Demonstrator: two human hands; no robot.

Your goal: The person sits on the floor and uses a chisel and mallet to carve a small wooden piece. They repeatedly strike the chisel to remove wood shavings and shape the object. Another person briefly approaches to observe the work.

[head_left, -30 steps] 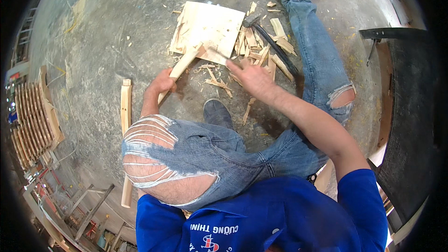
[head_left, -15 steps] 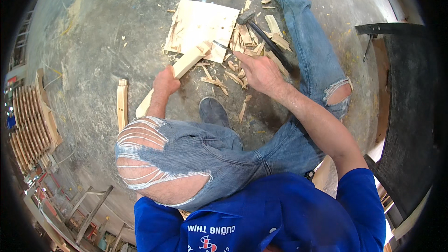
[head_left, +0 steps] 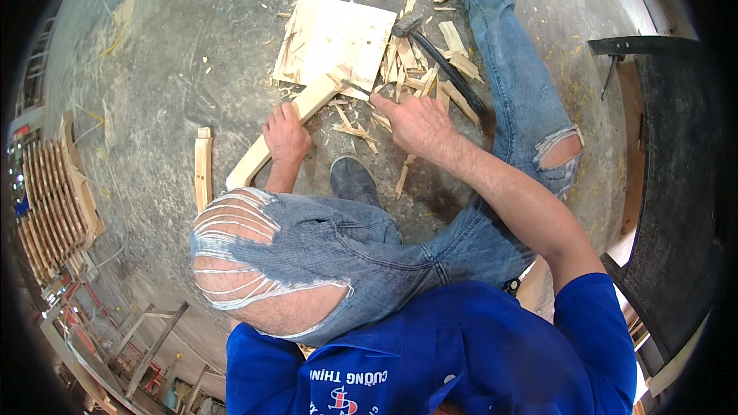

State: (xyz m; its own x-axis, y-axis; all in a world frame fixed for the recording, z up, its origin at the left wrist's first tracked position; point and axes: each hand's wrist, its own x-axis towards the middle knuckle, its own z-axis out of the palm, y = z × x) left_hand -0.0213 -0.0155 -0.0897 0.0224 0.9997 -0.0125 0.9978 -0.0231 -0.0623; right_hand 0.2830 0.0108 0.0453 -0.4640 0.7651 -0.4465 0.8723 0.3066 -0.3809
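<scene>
A pale wooden bar (head_left: 311, 98) lies slantwise, its far end resting on a flat square board (head_left: 334, 38). My left hand (head_left: 287, 136) is closed on the bar's side about midway along. In my right hand (head_left: 421, 124) is a chisel (head_left: 356, 88), its thin dark blade pointing left. The blade's tip meets the bar's far end, near its right edge; the handle is hidden in my fist. Just beyond my right hand, a hammer (head_left: 446, 65) with a black handle lies on the floor among wood chips.
Split wood pieces (head_left: 453, 37) and shavings litter the concrete floor around the board. A second wooden bar (head_left: 203, 169) lies at left. My stretched leg (head_left: 503, 61) borders the right side, with a dark panel (head_left: 669, 161) beyond. Stacked slatted wood (head_left: 54, 200) stands far left.
The chisel has moved left and nearer, its tip now on the bar's end. My right hand shifted left and slightly nearer. My left hand slid a little right along the bar.
</scene>
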